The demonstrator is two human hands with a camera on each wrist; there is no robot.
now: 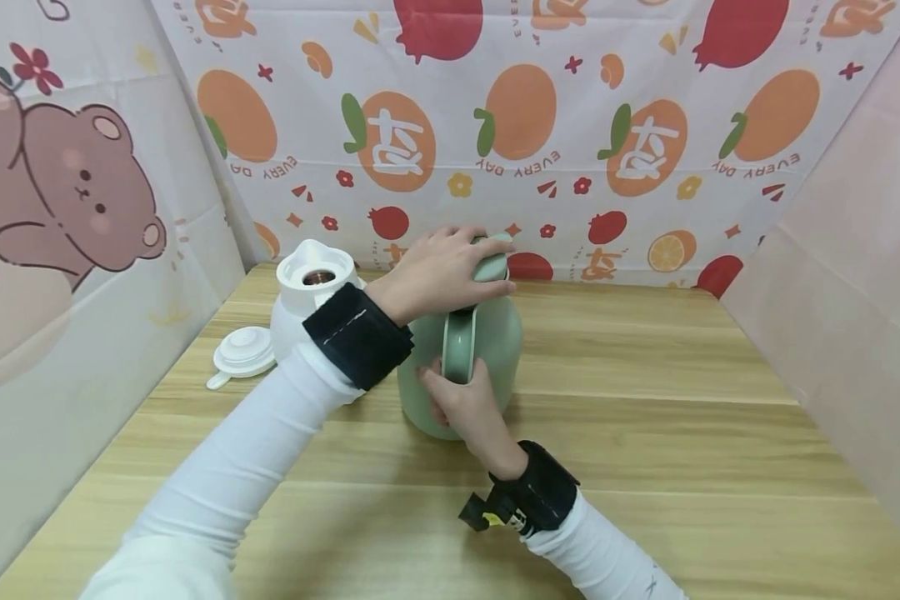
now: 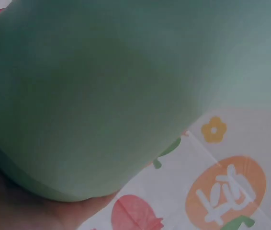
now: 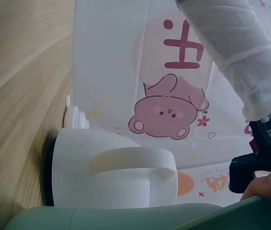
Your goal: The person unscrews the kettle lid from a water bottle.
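Observation:
A pale green vacuum jug point(image 1: 498, 350) stands upright on the wooden table, its handle point(image 1: 459, 346) facing me. My right hand point(image 1: 468, 408) grips the lower part of that handle. Over the top, my left hand point(image 1: 450, 271) holds the green lid point(image 1: 492, 265) between thumb and fingers; the lid sits at the jug's mouth, partly hidden by the hand. The green body point(image 2: 102, 120) fills most of the left wrist view, and a strip of it point(image 3: 102, 218) runs along the bottom of the right wrist view.
Left of the green jug stands a white jug point(image 1: 288, 312) with its mouth uncovered, partly behind my left wrist. Its white lid point(image 1: 243, 352) lies beside it on the table point(image 1: 645, 400). Printed cloths hang at the back point(image 1: 450, 158) and along both sides.

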